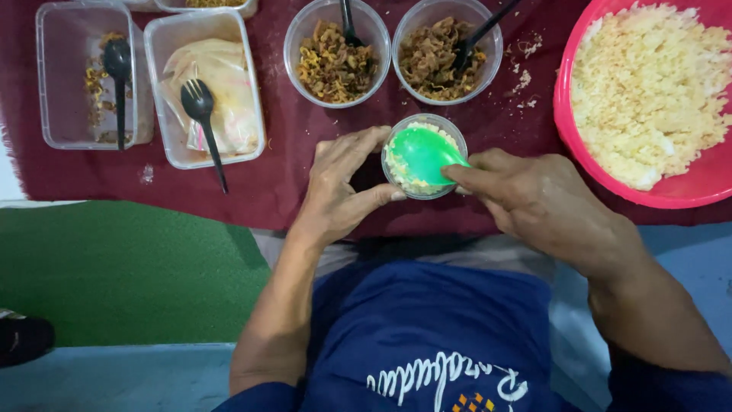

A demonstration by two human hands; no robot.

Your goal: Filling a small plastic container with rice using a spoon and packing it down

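Left hand [343, 183] is gripping the small cup [424, 156] of rice on the maroon cloth [274, 183] — right hand [534, 200] is pinching a green spoon [424, 155] inside it — green mat [122, 267] lying below the cloth

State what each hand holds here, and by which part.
Left hand grips the small clear round plastic cup of rice by its side wall. Right hand pinches the green plastic spoon by its handle, bowl over the cup.

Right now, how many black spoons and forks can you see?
4: a spoon in the left box, a fork in the next box, and one handle in each round topping tub.
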